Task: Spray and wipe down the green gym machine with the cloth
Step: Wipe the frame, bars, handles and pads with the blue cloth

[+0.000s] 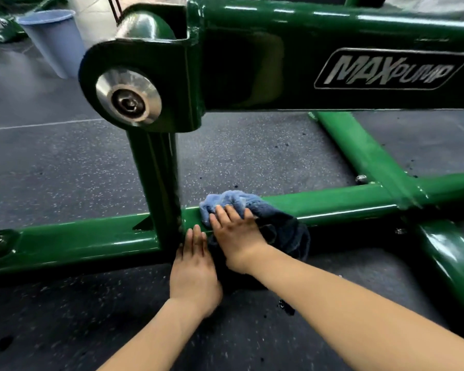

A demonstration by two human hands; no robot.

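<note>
Cloth (235, 203) under right hand (237, 236)

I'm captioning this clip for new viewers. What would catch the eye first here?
The glossy green machine frame fills the view, with a shiny metal bolt cap at upper left. Low in the middle, the right hand presses a blue cloth onto the bottom bar, the left hand beside it.

"MAXPUMP" logo badge (391, 69), silver lettering, on green machine's upper frame beam (292, 36)
</note>
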